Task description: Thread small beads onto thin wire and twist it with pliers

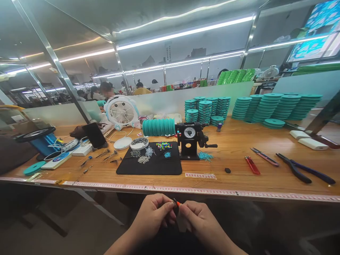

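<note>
Both hands meet below the near edge of the long wooden workbench [239, 148]. The left hand [154, 214] and right hand [198, 217] pinch a tiny piece with an orange-red tip [177, 203] between thumb and forefinger tips, closed tight on it — what it is exactly is too small to tell. The work seems to call for close fingertips and small turns, with the piece kept centred between the pinches. Just above the grip runs the bench edge with its printed measuring tape strip [186, 189]; further beyond lies the black rectangular mat [159, 166] of beads. Below and to both sides of the grip is open room — nothing crowds the wrists.
</note>
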A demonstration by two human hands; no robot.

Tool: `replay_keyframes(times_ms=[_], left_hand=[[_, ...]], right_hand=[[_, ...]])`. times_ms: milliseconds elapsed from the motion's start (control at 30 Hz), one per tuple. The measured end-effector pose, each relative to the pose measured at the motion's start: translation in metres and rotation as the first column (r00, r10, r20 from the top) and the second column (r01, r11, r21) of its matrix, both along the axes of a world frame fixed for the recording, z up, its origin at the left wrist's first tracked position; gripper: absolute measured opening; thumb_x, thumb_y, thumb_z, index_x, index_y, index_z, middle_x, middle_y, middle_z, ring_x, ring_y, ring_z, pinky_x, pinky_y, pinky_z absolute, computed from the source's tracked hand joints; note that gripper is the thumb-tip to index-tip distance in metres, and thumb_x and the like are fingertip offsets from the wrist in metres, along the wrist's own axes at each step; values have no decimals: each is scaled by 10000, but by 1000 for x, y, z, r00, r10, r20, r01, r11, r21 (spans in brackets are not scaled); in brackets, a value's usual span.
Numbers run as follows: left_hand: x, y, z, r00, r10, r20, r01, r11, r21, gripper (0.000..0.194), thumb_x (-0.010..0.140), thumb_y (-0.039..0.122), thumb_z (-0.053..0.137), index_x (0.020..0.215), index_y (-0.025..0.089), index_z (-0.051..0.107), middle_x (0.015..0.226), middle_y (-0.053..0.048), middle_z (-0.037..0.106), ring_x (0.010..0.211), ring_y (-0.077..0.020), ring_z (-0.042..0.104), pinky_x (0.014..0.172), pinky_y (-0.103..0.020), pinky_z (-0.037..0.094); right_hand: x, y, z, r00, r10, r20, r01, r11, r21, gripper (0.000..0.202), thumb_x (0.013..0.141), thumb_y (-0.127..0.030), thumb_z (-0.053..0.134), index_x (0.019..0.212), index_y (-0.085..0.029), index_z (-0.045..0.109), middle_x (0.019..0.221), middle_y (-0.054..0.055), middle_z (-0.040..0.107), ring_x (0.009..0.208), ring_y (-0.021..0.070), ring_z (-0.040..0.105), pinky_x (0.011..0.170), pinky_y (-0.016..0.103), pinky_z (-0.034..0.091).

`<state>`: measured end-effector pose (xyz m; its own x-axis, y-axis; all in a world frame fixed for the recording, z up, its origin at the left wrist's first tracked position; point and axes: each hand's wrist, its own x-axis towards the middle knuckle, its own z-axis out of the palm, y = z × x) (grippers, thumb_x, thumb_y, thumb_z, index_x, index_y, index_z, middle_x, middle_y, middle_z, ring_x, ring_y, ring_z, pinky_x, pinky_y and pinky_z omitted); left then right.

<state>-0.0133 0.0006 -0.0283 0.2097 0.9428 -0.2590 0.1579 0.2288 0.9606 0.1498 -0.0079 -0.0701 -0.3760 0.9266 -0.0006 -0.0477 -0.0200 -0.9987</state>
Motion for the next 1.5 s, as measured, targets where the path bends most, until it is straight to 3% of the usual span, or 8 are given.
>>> replay_keyframes(times_ms=[133, 367, 500, 600, 767, 967, 1200, 1500], left_hand=[[-4, -2, 3, 999, 17, -49, -12, 995, 96, 235, 797, 348, 577, 704, 137, 622, 574, -27, 627, 524, -137, 561, 486, -231, 411], [-17, -17, 30, 887, 37, -460, 202, 865, 459, 306, 779, 190, 577, 1067, 256, 658, 1081, -75, 623, 948, -216, 560, 875, -345, 432], [-15, -21, 32, 947, -140, -287, 186, 973, 139, 216, 809, 270, 534, 990, 187, 619, 820, -42, 646, 573, -130, 574, 559, -265, 464], [-12, -24, 27, 979, -203, -18, 200, 975, -95, 190, 802, 335, 539, 860, 155, 549, 673, -15, 610, 499, -122, 561, 459, -229, 407], [-13, -29, 28, 972, -227, -52, 219, 967, -131, 110, 776, 275, 550, 764, 167, 533, 551, 64, 476, 487, -78, 405, 484, -205, 309], [-15, -34, 31, 910, -317, -268, 308, 948, -76, 109, 785, 222, 502, 751, 170, 591, 658, 45, 501, 635, -112, 406, 574, -219, 323], [-12, -38, 32, 821, -303, -484, 354, 935, 14, 176, 827, 254, 459, 756, 178, 601, 704, 18, 570, 687, -141, 481, 632, -238, 365], [-18, -33, 31, 891, -311, -331, 320, 947, -30, 169, 800, 282, 547, 785, 157, 659, 696, 24, 581, 683, -126, 473, 626, -226, 358]], right_hand=[[-1, -2, 0, 989, 20, -149, -34, 995, -90, 478, 846, -580, 478, 610, -164, 493, 449, -70, 352, 426, 74, 266, 427, 220, 176], [7, -9, 13, 990, 52, 133, -65, 994, 93, 465, 889, -519, 433, 607, -159, 515, 511, -36, 425, 489, 95, 372, 475, 218, 280], [9, -12, 15, 974, 89, 207, -118, 984, 130, 447, 897, -493, 424, 611, -163, 522, 531, -27, 455, 502, 101, 397, 480, 215, 313], [14, -15, 19, 955, 119, 273, -173, 969, 179, 428, 902, -468, 425, 658, -159, 594, 586, 5, 551, 540, 121, 484, 513, 218, 372], [25, -19, 26, 901, 147, 408, -303, 886, 351, 292, 930, -343, 416, 1001, -209, 665, 739, 38, 650, 653, 156, 592, 610, 225, 455], [29, -24, 17, 818, -7, 575, -394, 722, 569, 380, 903, -185, 434, 1258, -250, 556, 657, 23, 616, 522, 140, 571, 482, 194, 437], [29, -27, 39, 787, 193, 586, -457, 820, 344, 398, 908, -175, 409, 1260, -295, 551, 748, 9, 669, 607, 141, 606, 588, 195, 467], [35, -20, 63, 832, 494, 251, -513, 858, 14, 368, 923, -386, 410, 1212, -262, 601, 910, 6, 682, 840, 199, 586, 807, 283, 456]])
